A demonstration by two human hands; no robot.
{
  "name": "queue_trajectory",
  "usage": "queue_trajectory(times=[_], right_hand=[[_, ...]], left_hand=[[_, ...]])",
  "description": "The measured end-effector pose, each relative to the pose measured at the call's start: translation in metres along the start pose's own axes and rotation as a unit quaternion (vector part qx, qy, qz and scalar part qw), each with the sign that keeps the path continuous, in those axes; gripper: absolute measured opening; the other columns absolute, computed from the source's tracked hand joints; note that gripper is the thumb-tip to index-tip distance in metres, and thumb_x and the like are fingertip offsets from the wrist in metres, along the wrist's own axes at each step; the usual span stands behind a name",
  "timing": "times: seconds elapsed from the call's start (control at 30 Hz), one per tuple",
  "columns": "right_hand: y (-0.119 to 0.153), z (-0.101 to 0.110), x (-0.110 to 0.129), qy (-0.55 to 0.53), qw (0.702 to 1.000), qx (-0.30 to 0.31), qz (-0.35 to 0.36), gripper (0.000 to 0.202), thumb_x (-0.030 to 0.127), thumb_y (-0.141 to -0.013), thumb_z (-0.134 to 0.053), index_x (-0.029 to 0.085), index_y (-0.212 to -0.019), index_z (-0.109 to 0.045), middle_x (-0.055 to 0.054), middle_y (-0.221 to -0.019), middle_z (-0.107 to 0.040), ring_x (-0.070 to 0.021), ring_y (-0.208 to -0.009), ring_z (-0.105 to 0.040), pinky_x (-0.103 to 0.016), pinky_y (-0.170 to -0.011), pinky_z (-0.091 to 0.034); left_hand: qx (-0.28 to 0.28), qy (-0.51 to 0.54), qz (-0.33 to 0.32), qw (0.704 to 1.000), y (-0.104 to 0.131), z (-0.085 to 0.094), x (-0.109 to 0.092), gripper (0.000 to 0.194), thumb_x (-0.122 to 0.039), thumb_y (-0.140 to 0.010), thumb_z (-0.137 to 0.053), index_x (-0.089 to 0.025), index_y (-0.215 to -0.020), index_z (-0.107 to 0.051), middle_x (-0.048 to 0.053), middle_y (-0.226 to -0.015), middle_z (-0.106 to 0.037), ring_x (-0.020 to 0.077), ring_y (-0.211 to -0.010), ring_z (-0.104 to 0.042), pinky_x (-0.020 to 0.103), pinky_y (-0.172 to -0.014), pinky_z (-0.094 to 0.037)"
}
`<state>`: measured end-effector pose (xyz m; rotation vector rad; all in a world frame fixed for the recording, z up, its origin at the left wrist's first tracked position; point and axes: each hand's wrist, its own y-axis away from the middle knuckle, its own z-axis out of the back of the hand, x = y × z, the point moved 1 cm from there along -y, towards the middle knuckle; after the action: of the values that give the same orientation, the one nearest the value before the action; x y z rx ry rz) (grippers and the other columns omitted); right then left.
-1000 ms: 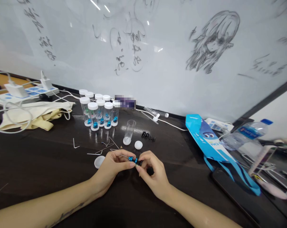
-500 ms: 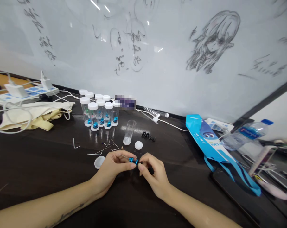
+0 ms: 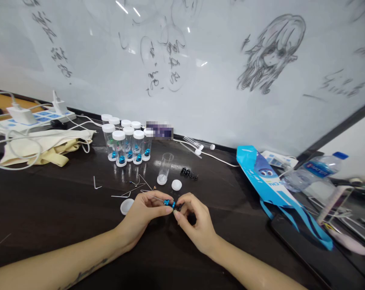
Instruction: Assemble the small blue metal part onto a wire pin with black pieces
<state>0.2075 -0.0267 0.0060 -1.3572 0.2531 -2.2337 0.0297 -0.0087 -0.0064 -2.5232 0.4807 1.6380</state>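
Between the thumb and fingers of my left hand (image 3: 149,209) is a small blue metal piece (image 3: 167,203) with black parts. A thin metal rod runs back from it along those fingers. My right hand (image 3: 196,217) is closed at the piece's right end, its thumb and fingertips on a small dark part (image 3: 179,207) whose kind I cannot make out. Just beyond the hands, an uncapped clear tube (image 3: 166,165) stands upright beside a white cap (image 3: 177,185). A shallow white lid (image 3: 127,206) lies left of my left hand.
Several capped tubes (image 3: 121,151) holding blue pieces stand at back left. Bent metal keys (image 3: 121,196) and small black parts (image 3: 188,173) lie beyond the hands. A cloth bag (image 3: 43,147) and power strip (image 3: 45,117) are left; a blue package (image 3: 255,173) and bottle (image 3: 317,173) are right.
My right thumb and fingertips have shifted slightly at the dark end, showing more of it. My left hand and the blue piece stay nearly in place.
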Motion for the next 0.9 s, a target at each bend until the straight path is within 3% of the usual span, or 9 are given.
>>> queue_trajectory(times=[0.2,0.43,0.53,0.67,0.77,0.9], right_hand=[[-0.0031,0.002,0.0023,0.022,1.0,0.011,-0.009,0.015,0.028,-0.095,-0.053,0.02,-0.083,-0.055,0.002,-0.066,-0.054,-0.0122,-0.057,-0.052,-0.024,-0.055,-0.042],[-0.0024,0.0031,0.0016,0.014,0.999,0.031,-0.018,0.03,0.029,-0.099,-0.045,0.019,-0.073,-0.053,0.001,-0.065,-0.055,-0.0124,-0.058,-0.054,-0.025,-0.058,-0.042],[-0.0027,0.0023,0.0015,0.017,0.999,0.026,-0.014,0.025,0.027,-0.098,-0.047,0.019,-0.076,-0.054,0.002,-0.064,-0.054,-0.0124,-0.058,-0.053,-0.025,-0.058,-0.041],[-0.0013,0.0,0.0002,0.007,1.0,0.008,0.0,0.003,0.021,-0.092,-0.055,0.021,-0.091,-0.053,0.002,-0.073,-0.054,-0.0114,-0.057,-0.052,-0.023,-0.055,-0.042],[0.0011,-0.0013,-0.0015,-0.008,1.0,0.009,0.009,0.013,0.018,-0.089,-0.056,0.022,-0.101,-0.05,0.0,-0.083,-0.055,-0.0104,-0.057,-0.053,-0.022,-0.052,-0.043],[0.0013,0.0006,-0.0006,-0.017,1.0,0.019,-0.002,0.01,0.024,-0.093,-0.054,0.021,-0.102,-0.05,0.002,-0.074,-0.054,-0.0117,-0.057,-0.054,-0.023,-0.055,-0.044]], left_hand=[[0.004,0.006,-0.004,1.0,0.0014,-0.0004,-0.0002,0.022,-0.019,-0.064,-0.085,-0.021,-0.084,-0.077,0.0,-0.076,-0.075,0.0133,-0.073,-0.063,0.024,-0.075,-0.047],[0.01,0.005,-0.004,1.0,-0.0002,-0.0005,-0.0001,0.022,-0.018,-0.065,-0.085,-0.021,-0.085,-0.077,0.0,-0.077,-0.075,0.0131,-0.074,-0.063,0.024,-0.075,-0.047],[0.01,0.005,-0.004,1.0,-0.0004,-0.0003,0.0001,0.022,-0.018,-0.066,-0.084,-0.021,-0.086,-0.076,0.0,-0.076,-0.075,0.0125,-0.074,-0.063,0.023,-0.075,-0.046],[0.009,0.012,-0.004,1.0,0.0003,-0.0005,-0.0008,0.021,-0.018,-0.065,-0.084,-0.021,-0.084,-0.077,-0.001,-0.075,-0.074,0.0111,-0.072,-0.062,0.021,-0.073,-0.045],[0.01,0.016,-0.002,1.0,-0.0003,-0.0008,-0.0012,0.02,-0.018,-0.065,-0.084,-0.021,-0.084,-0.077,-0.002,-0.075,-0.074,0.0103,-0.072,-0.061,0.02,-0.073,-0.045],[0.012,0.016,-0.005,1.0,-0.0019,-0.0006,-0.0007,0.02,-0.018,-0.066,-0.084,-0.021,-0.085,-0.077,-0.002,-0.075,-0.075,0.0107,-0.072,-0.062,0.021,-0.074,-0.046]])
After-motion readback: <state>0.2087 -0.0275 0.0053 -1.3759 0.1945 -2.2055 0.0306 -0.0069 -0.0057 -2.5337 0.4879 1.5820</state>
